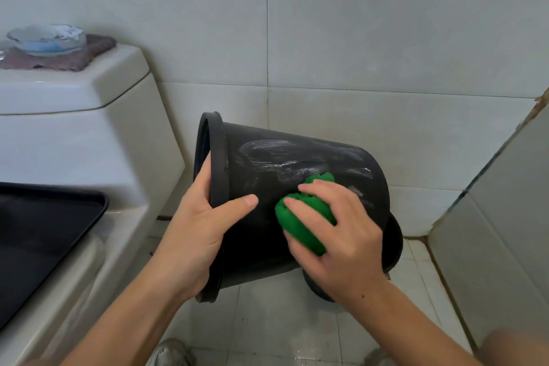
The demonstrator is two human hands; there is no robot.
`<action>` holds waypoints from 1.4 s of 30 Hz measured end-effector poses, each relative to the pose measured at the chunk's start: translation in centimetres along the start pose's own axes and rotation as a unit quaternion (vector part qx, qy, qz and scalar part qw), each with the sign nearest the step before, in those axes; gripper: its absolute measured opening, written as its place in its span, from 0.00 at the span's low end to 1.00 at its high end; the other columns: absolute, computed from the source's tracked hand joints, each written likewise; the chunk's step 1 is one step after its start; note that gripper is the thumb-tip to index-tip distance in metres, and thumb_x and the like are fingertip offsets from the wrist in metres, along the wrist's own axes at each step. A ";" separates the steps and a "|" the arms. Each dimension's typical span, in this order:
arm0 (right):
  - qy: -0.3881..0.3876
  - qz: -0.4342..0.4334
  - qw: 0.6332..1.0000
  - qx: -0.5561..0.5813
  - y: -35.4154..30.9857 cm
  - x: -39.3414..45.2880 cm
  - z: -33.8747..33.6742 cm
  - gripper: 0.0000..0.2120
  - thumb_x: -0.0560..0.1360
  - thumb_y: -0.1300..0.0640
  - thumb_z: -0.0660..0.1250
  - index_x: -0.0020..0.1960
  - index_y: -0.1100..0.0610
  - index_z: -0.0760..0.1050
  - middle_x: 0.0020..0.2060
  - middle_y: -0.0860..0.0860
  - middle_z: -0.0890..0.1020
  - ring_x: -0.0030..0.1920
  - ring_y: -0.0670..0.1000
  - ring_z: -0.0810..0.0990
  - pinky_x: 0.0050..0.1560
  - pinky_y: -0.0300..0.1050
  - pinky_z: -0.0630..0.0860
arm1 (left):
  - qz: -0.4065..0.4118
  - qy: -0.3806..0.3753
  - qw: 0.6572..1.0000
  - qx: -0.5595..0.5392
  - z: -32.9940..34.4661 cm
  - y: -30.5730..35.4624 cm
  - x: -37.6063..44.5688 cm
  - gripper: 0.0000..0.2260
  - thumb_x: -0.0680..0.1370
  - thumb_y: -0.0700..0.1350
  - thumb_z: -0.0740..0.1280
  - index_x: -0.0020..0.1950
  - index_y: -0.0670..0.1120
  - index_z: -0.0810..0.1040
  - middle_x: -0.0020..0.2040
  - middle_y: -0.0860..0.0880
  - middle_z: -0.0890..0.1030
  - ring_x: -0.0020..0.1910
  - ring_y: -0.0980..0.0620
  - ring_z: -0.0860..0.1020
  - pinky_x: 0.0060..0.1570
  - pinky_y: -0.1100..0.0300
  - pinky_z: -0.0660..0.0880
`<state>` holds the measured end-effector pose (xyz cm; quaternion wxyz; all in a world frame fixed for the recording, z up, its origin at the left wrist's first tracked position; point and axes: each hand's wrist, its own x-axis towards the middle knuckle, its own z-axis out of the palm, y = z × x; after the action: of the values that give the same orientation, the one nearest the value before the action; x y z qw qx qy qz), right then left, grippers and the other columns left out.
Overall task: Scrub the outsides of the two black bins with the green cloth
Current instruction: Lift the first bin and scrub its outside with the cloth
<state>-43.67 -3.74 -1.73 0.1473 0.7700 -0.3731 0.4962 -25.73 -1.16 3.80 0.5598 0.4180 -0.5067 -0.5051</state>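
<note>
A black bin (297,157) is held on its side in mid-air, its open rim to the left and its base to the right. White soapy streaks cover its upper wall. My left hand (196,229) grips the rim, fingers inside and thumb on the outer wall. My right hand (338,232) holds a bunched green cloth (306,217) and presses it against the bin's side. A second black bin (395,244) shows only partly behind and below the first one, on the floor.
A white toilet with its cistern (74,92) fills the left side. On the cistern lid sits a glass bowl (47,38) on a brownish cloth. A black tray (44,232) lies on the toilet. Tiled walls close in behind and at right; the floor (282,312) is tiled.
</note>
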 end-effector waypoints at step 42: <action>0.048 0.122 0.991 -0.030 -0.5 1.4 0.2 0.12 0.70 0.54 0.70 0.52 0.55 0.84 0.51 0.53 0.83 0.52 0.54 0.81 0.56 0.41 0.75 | 0.007 0.028 0.999 -0.027 0.6 0.7 -0.2 0.28 0.68 0.35 0.67 0.66 0.52 0.76 0.56 0.48 0.85 0.54 0.49 0.84 0.50 0.60 0.80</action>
<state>-42.92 -4.12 -0.51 0.1266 0.6891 -0.4714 0.5356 -26.16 -0.79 4.54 0.5879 0.4134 -0.4802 -0.5029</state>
